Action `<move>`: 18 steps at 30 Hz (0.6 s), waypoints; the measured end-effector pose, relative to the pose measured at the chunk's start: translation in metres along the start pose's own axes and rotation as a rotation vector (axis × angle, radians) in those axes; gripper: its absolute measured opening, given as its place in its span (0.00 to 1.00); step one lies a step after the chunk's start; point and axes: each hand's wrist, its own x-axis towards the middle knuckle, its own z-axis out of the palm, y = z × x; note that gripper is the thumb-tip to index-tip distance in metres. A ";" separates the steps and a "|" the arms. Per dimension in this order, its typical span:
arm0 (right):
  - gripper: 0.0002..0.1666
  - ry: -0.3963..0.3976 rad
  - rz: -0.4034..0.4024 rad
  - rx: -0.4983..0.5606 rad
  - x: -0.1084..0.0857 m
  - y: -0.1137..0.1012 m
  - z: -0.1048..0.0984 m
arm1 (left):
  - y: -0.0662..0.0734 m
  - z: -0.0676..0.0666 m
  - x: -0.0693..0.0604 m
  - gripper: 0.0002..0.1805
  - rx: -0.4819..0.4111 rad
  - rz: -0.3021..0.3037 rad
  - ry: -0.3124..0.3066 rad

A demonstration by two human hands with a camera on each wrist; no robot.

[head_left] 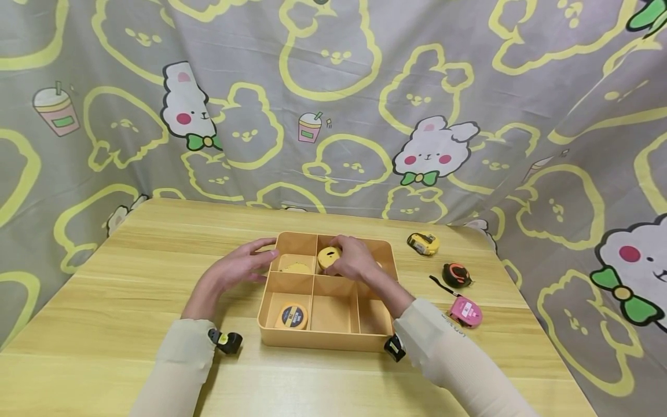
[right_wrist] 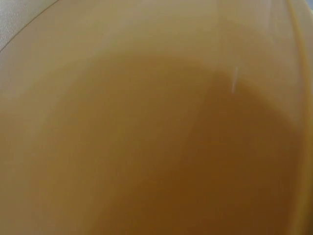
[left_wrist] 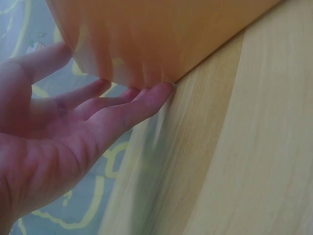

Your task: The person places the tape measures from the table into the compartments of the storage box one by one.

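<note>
Nearest us, two pale sleeves (head_left: 182,350) reach over the worktop (head_left: 94,301) to a tan divided box (head_left: 325,340), its long axis running left to right. In its near left compartment we see an orange tape measure (head_left: 293,317), round label facing up. Out to the right lies a pink tape measure (head_left: 465,313), its dark strap (head_left: 444,286) pointing away and leftward; just beyond it sits a black-and-orange tape measure (head_left: 457,274).

The left hand (head_left: 237,267) grasps nothing: its fingers are extended, their tips touching the box's left wall. The right hand (head_left: 355,259) grips a round yellow tape measure (head_left: 328,258) at the far middle compartment, near the divider. We see its flat face turned up towards us, the short dark slot lying roughly crosswise; its outline shows no clear long axis, and we cannot tell whether it touches the compartment floor. Farther right rests a yellow-and-black tape measure (head_left: 424,244), and behind everything hangs a patterned curtain (head_left: 344,168).
</note>
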 end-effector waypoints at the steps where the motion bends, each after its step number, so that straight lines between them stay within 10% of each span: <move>1: 0.39 0.000 -0.001 -0.002 0.000 0.000 0.000 | 0.000 0.000 0.000 0.44 0.002 -0.001 0.002; 18: 0.39 -0.006 -0.012 0.020 -0.001 0.000 0.000 | 0.000 0.000 0.000 0.44 0.012 -0.004 0.002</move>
